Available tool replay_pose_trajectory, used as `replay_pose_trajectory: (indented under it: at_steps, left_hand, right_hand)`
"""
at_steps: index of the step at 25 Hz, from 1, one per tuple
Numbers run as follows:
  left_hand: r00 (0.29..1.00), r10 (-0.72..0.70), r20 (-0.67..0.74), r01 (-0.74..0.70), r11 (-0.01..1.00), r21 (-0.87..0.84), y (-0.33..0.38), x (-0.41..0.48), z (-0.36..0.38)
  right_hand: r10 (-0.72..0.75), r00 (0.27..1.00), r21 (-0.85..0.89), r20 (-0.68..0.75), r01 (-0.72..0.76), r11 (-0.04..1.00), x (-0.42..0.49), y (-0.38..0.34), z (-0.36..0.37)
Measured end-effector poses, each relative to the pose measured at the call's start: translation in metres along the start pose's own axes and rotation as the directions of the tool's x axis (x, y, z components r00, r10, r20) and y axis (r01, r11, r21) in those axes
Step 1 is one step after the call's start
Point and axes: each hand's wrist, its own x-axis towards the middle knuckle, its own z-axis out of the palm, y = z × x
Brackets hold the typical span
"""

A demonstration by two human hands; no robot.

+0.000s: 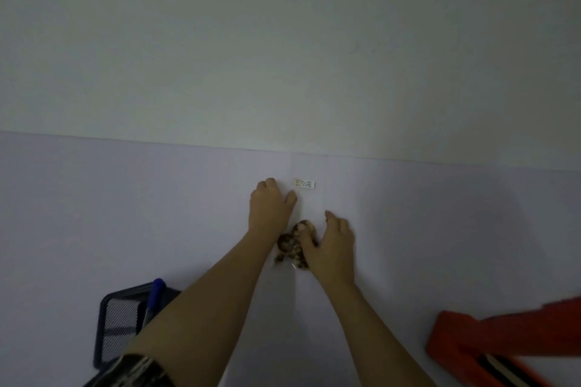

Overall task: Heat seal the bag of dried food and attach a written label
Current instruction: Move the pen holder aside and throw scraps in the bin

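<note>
Two forearms (pixel 204 308); one bag (pixel 287 243) with one label (pixel 304 184), right grip (pixel 330 242) around it, left grip (pixel 270 207) unclear.

Item: one small white label (pixel 304 184) at the far end of the clear bag (pixel 309 201). Rows of dark writing, too small to read. No other text legible.
</note>
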Motion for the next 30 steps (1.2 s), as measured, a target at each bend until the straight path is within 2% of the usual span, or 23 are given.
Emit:
replay_pose_trajectory:
  at_steps: [2, 5, 8, 11, 13, 15, 17, 19, 22, 26, 30]
  left_hand:
    - [1.0, 0.019, -0.009, -0.019, 1.0, 0.002, 0.001, -0.01, -0.025]
    - [0.995, 0.061, -0.076, -0.067, 0.995, -0.079, -0.005, -0.037, -0.078]
    - [0.982, 0.097, -0.159, -0.12, 0.982, -0.143, -0.034, -0.088, -0.136]
    - [0.966, 0.0, -0.259, -0.035, 0.991, -0.13, -0.086, -0.147, -0.166]
    - [0.952, -0.179, -0.249, 0.158, 0.982, -0.103, -0.121, -0.178, -0.164]
    - [0.941, -0.312, -0.131, 0.295, 0.946, -0.135, -0.142, -0.197, -0.15]
    - [0.951, -0.306, -0.042, 0.28, 0.913, -0.297, -0.148, -0.203, -0.136]
    - [0.944, -0.328, -0.042, 0.28, 0.86, -0.427, -0.146, -0.197, -0.13]
    - [0.91, -0.406, -0.087, 0.342, 0.853, -0.394, -0.139, -0.177, -0.122]
    - [0.934, -0.355, -0.033, 0.313, 0.861, -0.4, -0.107, -0.127, -0.109]
    - [0.983, -0.181, -0.009, 0.163, 0.906, -0.391, -0.074, -0.041, -0.105]
  right_hand:
    - [-0.062, 0.998, -0.093, -0.019, 0.06, 0.994, -0.011, -0.008, -0.006]
    - [-0.219, 0.976, -0.133, 0.003, 0.218, 0.967, -0.041, -0.022, -0.004]
    - [-0.36, 0.921, -0.174, 0.152, 0.383, 0.907, -0.09, -0.026, 0.016]
    - [-0.39, 0.859, -0.198, 0.333, 0.468, 0.861, -0.135, -0.018, 0.038]
    - [-0.359, 0.847, -0.276, 0.392, 0.481, 0.832, -0.15, -0.009, 0.049]
    - [-0.316, 0.848, -0.374, 0.425, 0.482, 0.792, -0.155, -0.002, 0.056]
    - [-0.295, 0.851, -0.427, 0.435, 0.484, 0.764, -0.157, 0.001, 0.059]
    - [-0.269, 0.87, -0.443, 0.413, 0.45, 0.776, -0.155, 0.003, 0.059]
    - [-0.217, 0.922, -0.448, 0.32, 0.349, 0.823, -0.147, 0.007, 0.053]
    - [-0.219, 0.932, -0.423, 0.29, 0.33, 0.844, -0.135, 0.013, 0.052]
    - [-0.245, 0.937, -0.406, 0.251, 0.331, 0.852, -0.136, 0.016, 0.054]
